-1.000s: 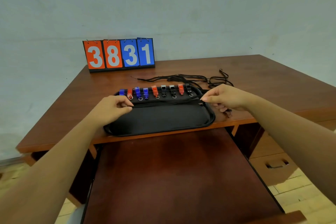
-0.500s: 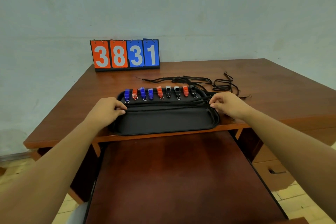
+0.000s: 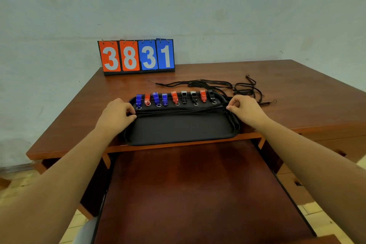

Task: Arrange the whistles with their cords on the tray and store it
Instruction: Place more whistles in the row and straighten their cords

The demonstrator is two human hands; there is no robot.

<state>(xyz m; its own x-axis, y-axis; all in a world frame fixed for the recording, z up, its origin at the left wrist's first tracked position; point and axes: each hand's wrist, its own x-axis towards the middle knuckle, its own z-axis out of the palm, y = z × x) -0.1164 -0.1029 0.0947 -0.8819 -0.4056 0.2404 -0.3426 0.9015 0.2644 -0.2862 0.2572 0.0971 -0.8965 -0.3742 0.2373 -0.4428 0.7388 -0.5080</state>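
Note:
A black tray [image 3: 178, 132] lies at the desk's front edge. Along its far side stands a row of several whistles [image 3: 175, 98], blue, red and black, each with a small metal ring. A bundle of black cords [image 3: 178, 109] is stretched straight across the tray just in front of them. My left hand [image 3: 116, 113] pinches the bundle's left end at the tray's left rim. My right hand [image 3: 244, 111] pinches the right end at the right rim. More loose black cords [image 3: 227, 85] lie tangled on the desk behind the tray.
A flip scoreboard [image 3: 136, 56] reading 3831 stands at the back of the wooden desk [image 3: 297, 95], against the wall. A wide pull-out shelf [image 3: 194, 194] extends below the desk's front edge toward me. Drawers [image 3: 293, 182] sit under the desk at the right.
Both hands have slid a little outward and toward me along the tray's rims, keeping the cord bundle taut. The camera has shifted slightly; the tray and whistles stay put.

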